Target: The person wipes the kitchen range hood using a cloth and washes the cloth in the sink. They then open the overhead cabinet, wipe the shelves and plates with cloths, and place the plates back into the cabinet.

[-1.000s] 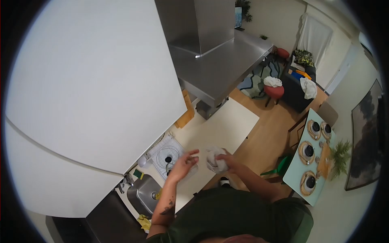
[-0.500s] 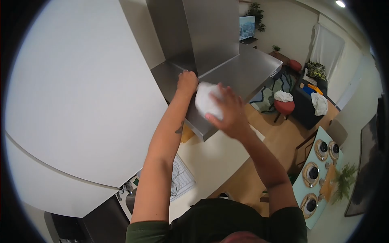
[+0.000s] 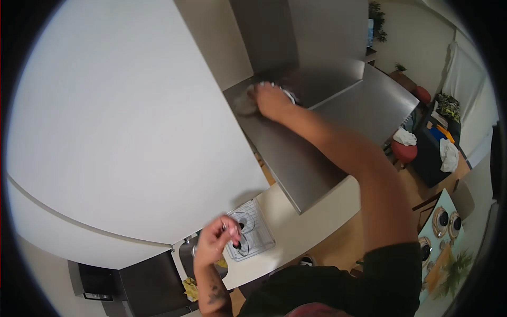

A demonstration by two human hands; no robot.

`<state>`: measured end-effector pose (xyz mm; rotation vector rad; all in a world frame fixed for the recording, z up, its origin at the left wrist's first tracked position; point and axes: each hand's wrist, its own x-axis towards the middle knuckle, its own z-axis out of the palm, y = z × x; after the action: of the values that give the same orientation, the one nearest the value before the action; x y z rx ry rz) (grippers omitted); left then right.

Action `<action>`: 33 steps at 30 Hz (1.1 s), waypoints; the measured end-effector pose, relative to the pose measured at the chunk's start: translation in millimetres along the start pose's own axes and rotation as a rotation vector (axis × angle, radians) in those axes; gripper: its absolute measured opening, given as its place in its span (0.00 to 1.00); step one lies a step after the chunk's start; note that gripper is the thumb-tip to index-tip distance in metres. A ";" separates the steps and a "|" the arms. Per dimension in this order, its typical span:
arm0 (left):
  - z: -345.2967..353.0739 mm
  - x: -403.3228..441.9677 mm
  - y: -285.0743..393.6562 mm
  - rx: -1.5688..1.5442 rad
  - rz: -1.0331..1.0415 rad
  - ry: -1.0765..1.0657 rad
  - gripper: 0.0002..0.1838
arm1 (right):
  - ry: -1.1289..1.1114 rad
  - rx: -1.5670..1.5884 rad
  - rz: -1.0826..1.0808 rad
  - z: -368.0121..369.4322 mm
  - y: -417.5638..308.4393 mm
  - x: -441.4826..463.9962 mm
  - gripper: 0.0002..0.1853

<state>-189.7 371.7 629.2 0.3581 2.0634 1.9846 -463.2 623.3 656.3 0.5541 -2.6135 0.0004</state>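
My right hand (image 3: 274, 101) is pressed onto the flat steel top of the range hood (image 3: 322, 148), near where it meets the upright chimney. Part of a white cloth (image 3: 289, 95) shows along the knuckles, with the fingers closed on it; motion blurs it. My left hand (image 3: 215, 242) hangs in the air in front of the wire dish rack (image 3: 256, 224), its fingers curled in and nothing visible in them. Pan lids with black knobs lie on the rack, partly hidden by that hand.
A large white cabinet (image 3: 121, 116) fills the left side. Beneath the hood runs a pale counter (image 3: 311, 211), with a yellow cloth (image 3: 190, 289) by the sink. To the right are a set glass table (image 3: 444, 201), a red stool (image 3: 404, 152) and a dark sofa (image 3: 425, 164).
My right hand has moved left and back across the hood with the white cloth. My left hand has come off the hood and dropped down to the dish rack. The view has shifted left.
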 end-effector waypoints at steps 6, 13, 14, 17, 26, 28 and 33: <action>-28.0 -174.6 -230.4 -0.141 -0.546 0.518 0.12 | 0.005 0.077 0.114 64.9 14.0 112.5 0.19; -44.8 -325.3 -384.8 -0.172 -0.674 0.580 0.18 | -0.040 0.005 -0.144 48.1 -1.9 92.2 0.20; -37.1 -303.4 -362.8 -0.200 -0.679 0.617 0.15 | -0.103 0.002 -0.172 31.3 -10.1 70.5 0.21; -39.0 -225.1 -293.9 0.343 -0.441 0.335 0.16 | -0.154 0.172 -0.242 -25.9 -18.3 -26.7 0.22; -42.7 -77.0 -204.4 -0.181 -0.670 0.075 0.10 | 0.126 0.161 0.008 -110.9 60.4 -258.7 0.17; -33.6 -63.1 -184.1 -0.213 -0.648 -0.002 0.08 | 0.122 0.028 0.220 -105.2 126.1 -263.1 0.15; -14.4 -48.1 -135.9 -0.145 -0.505 -0.026 0.07 | 0.023 -0.366 0.729 -79.2 211.6 -229.9 0.13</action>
<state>-149.7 336.2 494.5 -0.1543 1.7555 1.7844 -323.1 913.4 644.8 -0.5243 -2.5517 -0.2290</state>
